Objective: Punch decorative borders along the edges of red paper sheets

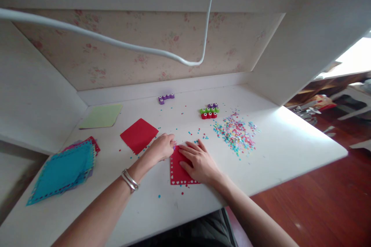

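Observation:
A red sheet of paper [176,164] lies in front of me, with small shapes punched along its left and bottom edges. My right hand [199,160] rests on it, fingers spread, and covers its right part. At the sheet's upper left corner my left hand [165,146] is closed on a small purple paper punch [174,148], mostly hidden by the fingers. Left of it lies a second red sheet [139,136] with no holes visible. Several purple punches [166,97] stand farther back. To the right are rows of purple, green and red punches [210,111].
A heap of coloured confetti [236,133] spreads over the right of the white table [284,154], with loose bits elsewhere. At the left lie a stack of blue punched sheets [68,168] and pale green paper [101,116]. A white cable [130,46] hangs across above.

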`<act>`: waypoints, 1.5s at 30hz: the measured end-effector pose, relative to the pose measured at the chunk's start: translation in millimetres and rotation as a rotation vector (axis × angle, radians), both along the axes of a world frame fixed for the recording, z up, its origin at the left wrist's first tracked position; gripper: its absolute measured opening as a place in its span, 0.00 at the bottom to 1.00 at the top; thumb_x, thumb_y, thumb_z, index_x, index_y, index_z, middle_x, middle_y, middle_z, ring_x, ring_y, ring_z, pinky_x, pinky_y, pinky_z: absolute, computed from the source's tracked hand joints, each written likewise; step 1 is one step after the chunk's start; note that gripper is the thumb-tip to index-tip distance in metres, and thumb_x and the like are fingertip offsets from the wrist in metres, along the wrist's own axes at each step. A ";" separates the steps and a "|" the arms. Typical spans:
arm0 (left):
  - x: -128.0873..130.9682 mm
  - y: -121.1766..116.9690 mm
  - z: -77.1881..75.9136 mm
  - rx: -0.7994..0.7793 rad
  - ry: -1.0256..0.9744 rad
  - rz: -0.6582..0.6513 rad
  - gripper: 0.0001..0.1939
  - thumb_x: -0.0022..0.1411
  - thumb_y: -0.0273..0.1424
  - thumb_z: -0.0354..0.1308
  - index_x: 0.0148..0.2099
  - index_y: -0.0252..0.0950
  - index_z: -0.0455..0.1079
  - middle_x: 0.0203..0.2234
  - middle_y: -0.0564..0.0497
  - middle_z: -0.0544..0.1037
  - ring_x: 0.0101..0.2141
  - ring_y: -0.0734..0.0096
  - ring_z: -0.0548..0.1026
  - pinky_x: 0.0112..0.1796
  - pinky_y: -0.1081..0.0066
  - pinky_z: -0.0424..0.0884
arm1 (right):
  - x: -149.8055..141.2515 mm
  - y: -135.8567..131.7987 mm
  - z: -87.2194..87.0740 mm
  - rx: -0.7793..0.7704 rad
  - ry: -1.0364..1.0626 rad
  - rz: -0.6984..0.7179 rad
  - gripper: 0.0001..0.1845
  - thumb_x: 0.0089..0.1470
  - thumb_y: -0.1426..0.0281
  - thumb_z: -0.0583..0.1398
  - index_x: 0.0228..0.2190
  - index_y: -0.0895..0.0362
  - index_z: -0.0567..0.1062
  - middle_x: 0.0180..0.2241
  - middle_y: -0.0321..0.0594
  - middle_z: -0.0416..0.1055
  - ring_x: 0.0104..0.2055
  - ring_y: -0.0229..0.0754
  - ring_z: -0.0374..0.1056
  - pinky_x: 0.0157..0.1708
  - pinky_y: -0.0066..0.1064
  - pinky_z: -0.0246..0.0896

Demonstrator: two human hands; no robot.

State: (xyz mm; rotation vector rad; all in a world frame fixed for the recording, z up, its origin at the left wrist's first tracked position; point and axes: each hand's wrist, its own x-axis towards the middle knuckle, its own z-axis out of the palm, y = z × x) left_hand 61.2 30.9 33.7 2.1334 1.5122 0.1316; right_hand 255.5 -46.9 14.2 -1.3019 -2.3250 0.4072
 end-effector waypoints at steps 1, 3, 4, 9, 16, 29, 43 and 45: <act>0.3 -0.4 0.3 -0.010 -0.002 -0.001 0.13 0.67 0.35 0.45 0.34 0.36 0.67 0.29 0.49 0.73 0.18 0.74 0.67 0.17 0.75 0.57 | -0.2 -0.5 0.7 0.004 0.001 -0.001 0.23 0.60 0.63 0.57 0.57 0.50 0.69 0.58 0.40 0.68 0.63 0.51 0.57 0.66 0.54 0.31; 1.1 -1.2 1.2 -0.026 -0.006 -0.001 0.13 0.68 0.35 0.45 0.35 0.36 0.67 0.28 0.50 0.73 0.17 0.75 0.68 0.16 0.75 0.57 | -0.9 -2.1 2.2 0.008 0.003 -0.002 0.23 0.60 0.63 0.57 0.56 0.49 0.69 0.58 0.39 0.68 0.62 0.50 0.57 0.65 0.53 0.31; 1.6 -1.6 2.0 -0.033 -0.006 0.001 0.13 0.68 0.35 0.45 0.35 0.36 0.66 0.27 0.51 0.72 0.17 0.75 0.67 0.16 0.76 0.57 | -1.2 -3.1 3.1 0.009 0.002 -0.002 0.22 0.60 0.63 0.57 0.56 0.49 0.69 0.57 0.39 0.69 0.62 0.50 0.57 0.65 0.53 0.31; 5.4 -3.7 8.6 -0.068 0.021 0.030 0.11 0.69 0.35 0.48 0.37 0.35 0.67 0.19 0.58 0.67 0.13 0.78 0.64 0.15 0.77 0.58 | -1.5 -8.8 7.5 0.021 -0.010 0.015 0.20 0.60 0.63 0.57 0.54 0.49 0.71 0.57 0.38 0.70 0.61 0.49 0.58 0.65 0.52 0.30; 5.6 -5.8 11.4 -0.108 0.047 0.048 0.14 0.69 0.38 0.54 0.46 0.32 0.69 0.31 0.52 0.74 0.25 0.76 0.72 0.25 0.73 0.72 | -1.0 -9.4 8.2 0.018 0.000 0.023 0.20 0.59 0.64 0.57 0.53 0.48 0.72 0.56 0.39 0.70 0.61 0.49 0.58 0.64 0.51 0.29; 4.6 -6.2 10.9 -0.146 0.032 0.056 0.14 0.68 0.37 0.56 0.49 0.32 0.69 0.38 0.49 0.76 0.33 0.70 0.76 0.33 0.67 0.76 | 24.5 7.0 12.4 0.025 0.040 -0.094 0.22 0.61 0.58 0.55 0.55 0.48 0.71 0.57 0.42 0.69 0.61 0.49 0.60 0.64 0.56 0.35; -2.0 -6.2 19.2 -0.095 0.008 0.026 0.15 0.68 0.40 0.54 0.39 0.32 0.69 0.24 0.56 0.71 0.20 0.78 0.67 0.22 0.75 0.66 | 37.2 9.5 -14.6 0.148 0.095 -0.188 0.18 0.63 0.64 0.55 0.51 0.54 0.75 0.53 0.45 0.73 0.58 0.47 0.63 0.62 0.48 0.48; -3.4 -5.6 18.1 -0.073 0.000 0.023 0.15 0.68 0.40 0.53 0.35 0.33 0.69 0.20 0.58 0.68 0.17 0.79 0.64 0.19 0.76 0.61 | 37.6 9.6 -14.4 0.160 0.111 -0.184 0.17 0.63 0.65 0.54 0.50 0.54 0.75 0.51 0.45 0.74 0.56 0.47 0.65 0.60 0.46 0.53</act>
